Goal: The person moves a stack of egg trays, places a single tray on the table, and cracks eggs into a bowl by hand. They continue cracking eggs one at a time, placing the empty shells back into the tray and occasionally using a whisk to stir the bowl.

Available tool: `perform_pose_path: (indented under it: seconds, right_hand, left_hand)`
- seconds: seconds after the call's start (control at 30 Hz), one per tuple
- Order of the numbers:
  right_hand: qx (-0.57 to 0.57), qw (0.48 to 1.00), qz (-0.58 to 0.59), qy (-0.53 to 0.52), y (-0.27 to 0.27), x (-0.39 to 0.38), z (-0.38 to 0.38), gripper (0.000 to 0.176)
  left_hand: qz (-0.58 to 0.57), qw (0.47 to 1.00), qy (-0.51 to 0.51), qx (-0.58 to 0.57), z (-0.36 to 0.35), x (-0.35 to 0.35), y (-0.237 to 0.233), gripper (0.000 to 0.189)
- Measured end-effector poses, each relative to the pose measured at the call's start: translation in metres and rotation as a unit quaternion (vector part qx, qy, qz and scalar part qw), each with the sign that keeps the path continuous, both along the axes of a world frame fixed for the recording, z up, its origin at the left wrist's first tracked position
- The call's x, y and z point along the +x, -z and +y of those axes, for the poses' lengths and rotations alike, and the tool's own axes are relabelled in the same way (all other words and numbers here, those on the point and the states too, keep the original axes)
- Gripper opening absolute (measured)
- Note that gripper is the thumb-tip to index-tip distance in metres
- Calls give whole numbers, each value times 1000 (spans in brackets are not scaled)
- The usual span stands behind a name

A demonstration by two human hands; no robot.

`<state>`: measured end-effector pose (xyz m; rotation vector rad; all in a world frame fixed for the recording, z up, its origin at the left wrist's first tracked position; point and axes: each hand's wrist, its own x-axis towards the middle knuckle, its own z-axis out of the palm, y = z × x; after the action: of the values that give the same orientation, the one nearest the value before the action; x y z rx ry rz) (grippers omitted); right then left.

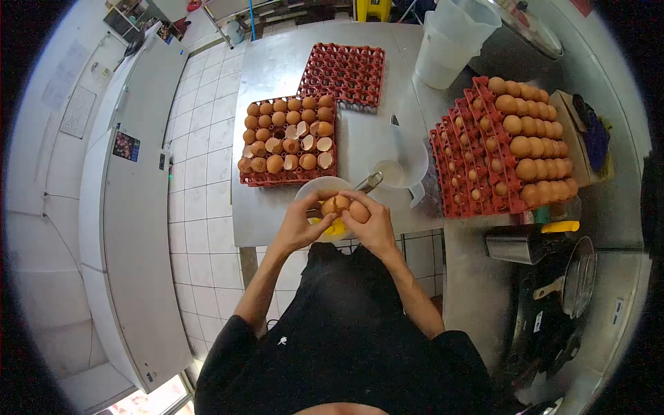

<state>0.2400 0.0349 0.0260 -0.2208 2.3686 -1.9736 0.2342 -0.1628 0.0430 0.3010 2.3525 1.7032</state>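
Observation:
Both my hands are over a white bowl (pixel 319 184) near the table's front edge. My left hand (pixel 301 223) is closed on a brown egg (pixel 335 205) whose shell is cracked open. My right hand (pixel 373 227) is closed round a second brown egg (pixel 359 211), and its fingertips meet the cracked one. Yellow yolk (pixel 335 227) shows in the bowl below my fingers. A metal handle (pixel 369 182) sticks out past the bowl's far rim. Behind my left hand, a red egg tray (pixel 287 178) carries whole brown eggs and several broken half shells (pixel 324 160).
A red tray (pixel 344 69) without eggs lies farther back. A clear jug (pixel 401 166) stands beyond my right hand. To the right are stacked egg trays (pixel 477 159), large plastic containers (pixel 453 45), a metal bin (pixel 513 245) and a strainer (pixel 579 277).

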Motion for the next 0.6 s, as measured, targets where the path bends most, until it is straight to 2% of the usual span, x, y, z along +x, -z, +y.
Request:
perform_pose_path:
  seconds: [0.07, 0.13, 0.17, 0.23, 0.33, 0.47, 0.53, 0.6]
  right_hand:
    - [-20, 999, 15, 24, 0, 0, -1, 43]
    - [65, 991, 113, 30, -4, 2, -1, 49]
    - [66, 991, 113, 32, -2, 4, -3, 49]
    - [162, 964, 208, 41, 4, 8, -7, 55]
    - [202, 954, 219, 40, 2, 8, -13, 57]
    - [199, 956, 211, 42, -8, 0, -25, 57]
    - [179, 973, 143, 36, -13, -7, -33, 54]
    - [157, 978, 136, 36, -26, -25, -47, 52]
  left_hand:
    - [5, 1000, 23, -15, -4, -5, -3, 43]
    - [13, 998, 43, -48, -7, -6, -14, 45]
    - [13, 998, 45, -47, -10, -8, -17, 45]
    - [63, 993, 78, -65, -16, -13, -19, 48]
    - [82, 988, 86, -94, -24, -17, -17, 49]
    - [81, 990, 82, -85, -35, -24, -15, 50]
    - [98, 991, 73, -61, -40, -29, -17, 51]
    - [127, 990, 56, -24, -50, -40, -17, 52]
